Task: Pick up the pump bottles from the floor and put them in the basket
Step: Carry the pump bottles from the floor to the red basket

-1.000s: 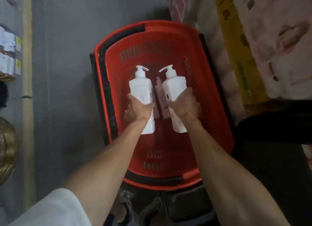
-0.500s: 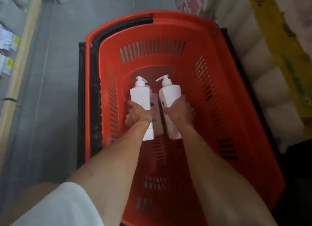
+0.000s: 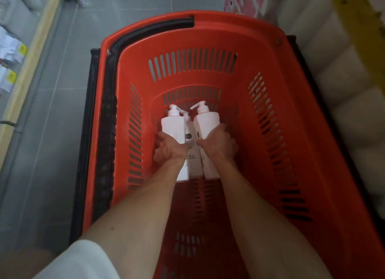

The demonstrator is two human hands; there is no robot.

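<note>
Both arms reach down into the red basket (image 3: 291, 95) that fills the middle of the frame, and this looks like the placing step, close to its end. The left hand (image 3: 169, 151) wraps its fingers round the left pump bottle (image 3: 173, 126), and the right hand (image 3: 218, 145) is clamped on the right pump bottle (image 3: 206, 122). Both white bottles are low in the basket just above centre frame, pump heads pointing toward the top of the picture. A third bottle (image 3: 190, 142) lies between them with its label up, touching or nearly touching each. I cannot tell whether the two held bottles already rest on the basket bottom. Next, I'd judge, the person needs to settle them flat beside the middle one, loosen both grips and lift the hands clear without nudging the pumps. No bottles show on the grey floor (image 3: 62, 112) at the left.
</note>
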